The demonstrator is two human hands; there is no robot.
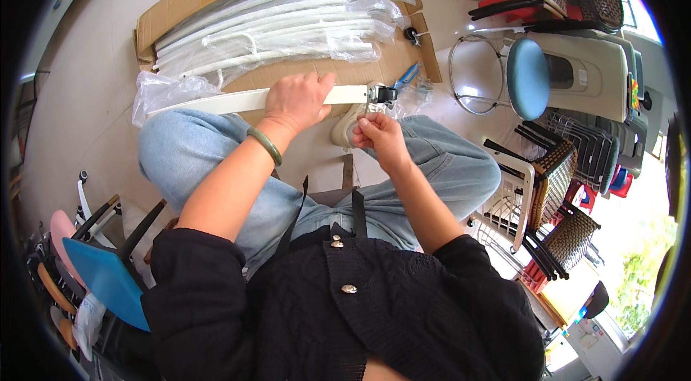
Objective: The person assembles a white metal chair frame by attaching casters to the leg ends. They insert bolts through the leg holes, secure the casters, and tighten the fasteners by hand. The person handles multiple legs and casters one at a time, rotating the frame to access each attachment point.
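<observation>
A long white metal bar [237,101] lies crosswise over my legs. My left hand [296,101] is closed around its middle, with a green bangle on that wrist. At the bar's right end sits a black caster wheel [386,95]. Just below the caster, my right hand [380,137] pinches a thin metal tool [367,108] that looks like a small wrench. Its upper end reaches the joint between bar and caster; the fingers cover the rest. A shoe shows partly behind the bar's end.
Beyond the bar, an open cardboard box [414,35] holds several plastic-wrapped white tubes [288,17]. A loose caster [412,34] and blue-handled tool [407,75] lie near its right side. A blue round stool [527,78] and woven chairs [558,165] stand right; a blue chair [108,276] stands left.
</observation>
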